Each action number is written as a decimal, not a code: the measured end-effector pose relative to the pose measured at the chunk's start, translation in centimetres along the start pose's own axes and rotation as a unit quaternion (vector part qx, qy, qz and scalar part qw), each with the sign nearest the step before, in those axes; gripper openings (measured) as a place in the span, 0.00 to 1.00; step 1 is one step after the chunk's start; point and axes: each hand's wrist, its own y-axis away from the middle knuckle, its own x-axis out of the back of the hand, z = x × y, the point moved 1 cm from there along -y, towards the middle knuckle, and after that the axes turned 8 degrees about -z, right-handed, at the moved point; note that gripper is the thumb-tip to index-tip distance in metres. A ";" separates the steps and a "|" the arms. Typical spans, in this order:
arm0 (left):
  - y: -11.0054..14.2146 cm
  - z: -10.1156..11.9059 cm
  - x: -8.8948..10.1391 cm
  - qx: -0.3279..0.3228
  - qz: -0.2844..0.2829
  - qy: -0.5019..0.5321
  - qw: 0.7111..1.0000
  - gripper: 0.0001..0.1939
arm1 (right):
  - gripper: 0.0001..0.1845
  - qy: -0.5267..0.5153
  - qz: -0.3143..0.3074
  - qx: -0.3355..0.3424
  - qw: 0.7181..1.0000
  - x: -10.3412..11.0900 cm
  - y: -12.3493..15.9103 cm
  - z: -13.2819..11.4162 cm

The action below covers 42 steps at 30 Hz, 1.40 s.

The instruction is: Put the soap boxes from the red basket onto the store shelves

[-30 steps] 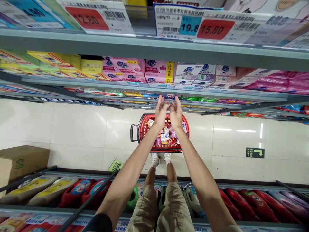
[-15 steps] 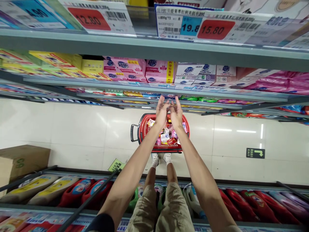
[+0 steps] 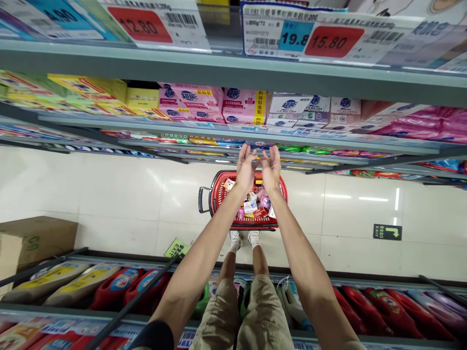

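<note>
Both arms reach forward over a red shopping basket [image 3: 215,194] on the floor at my feet. My left hand [image 3: 246,167] is held with its fingers stretched out and nothing in it. Beside it, my right hand [image 3: 270,169] also has its fingers apart, with a ring on one finger and nothing held. The hands are close together in front of the lower shelves; whether the fingertips touch anything there I cannot tell. Small soap boxes and packs, among them a white box [image 3: 250,207] and a red box [image 3: 260,212], lie jumbled in the basket, partly hidden by my hands.
Ahead runs a shelf unit with pink soap packs [image 3: 204,99], yellow boxes [image 3: 142,98] and price tags [image 3: 333,43] above. Behind me a shelf holds red bottles [image 3: 379,306]. A cardboard box [image 3: 47,238] stands at left. An exit sign [image 3: 387,232] marks the tiled floor.
My right hand has shifted slightly right, widening the gap between the hands. My left hand has hardly moved. The view has shifted a little.
</note>
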 end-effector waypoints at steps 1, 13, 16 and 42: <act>0.0 -0.1 0.1 -0.003 -0.003 -0.010 1.000 0.38 | 0.41 0.005 -0.001 -0.003 1.000 0.0 0.0 0.1; -0.8 -0.6 0.1 -0.009 0.011 -0.040 0.999 0.40 | 0.43 0.009 -0.013 -0.002 1.000 -0.3 0.3 -0.2; -0.2 -0.3 0.5 -0.014 0.016 -0.035 0.999 0.37 | 0.42 0.022 -0.012 0.000 1.000 -0.3 0.4 -0.1; -6.3 5.5 7.2 -0.178 0.227 -0.198 0.937 0.05 | 0.20 0.174 -0.007 0.041 0.984 -2.5 2.0 -1.4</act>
